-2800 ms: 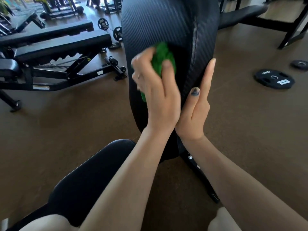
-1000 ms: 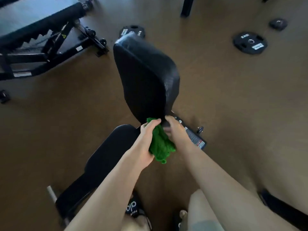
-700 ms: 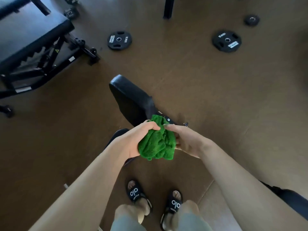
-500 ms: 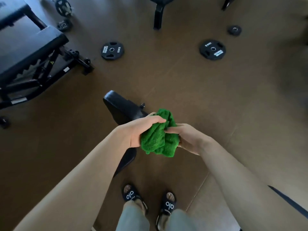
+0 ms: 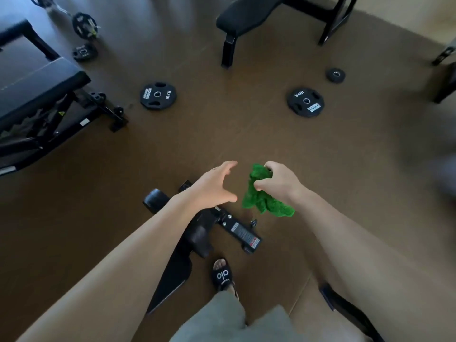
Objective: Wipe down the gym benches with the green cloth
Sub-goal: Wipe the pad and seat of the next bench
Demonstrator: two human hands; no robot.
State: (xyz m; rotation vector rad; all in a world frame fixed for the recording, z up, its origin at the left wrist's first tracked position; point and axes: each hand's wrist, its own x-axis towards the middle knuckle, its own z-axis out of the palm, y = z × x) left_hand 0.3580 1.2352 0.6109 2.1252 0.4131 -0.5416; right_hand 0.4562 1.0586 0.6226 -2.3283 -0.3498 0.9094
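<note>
**Green cloth in the right hand, left hand free**

Head view: the green cloth (image 5: pixel 261 193) hangs bunched from the right hand (image 5: pixel 278 182), whose fingers are curled closed around its upper part; the loose end droops toward 6 o'clock. The left hand (image 5: pixel 212 186) is just beside the cloth at its 9 o'clock, apart from it, fingers spread wide and gripping nothing. Directly below both hands lies the black bench (image 5: pixel 195 233) with its labelled frame bar (image 5: pixel 243 234); the left forearm crosses over it. A black slide sandal (image 5: pixel 222 275) stands at the bench's 5 o'clock. On the brown floor (image 5: pixel 246 137), two 10 kg weight plates lie at 11 o'clock (image 5: pixel 158 95) and 1 o'clock (image 5: pixel 305 102). An adjustable bench (image 5: pixel 37 82) stands at 10 o'clock, a flat bench (image 5: pixel 246 16) at 12 o'clock. Both arms reach forward, nearly straight
</note>
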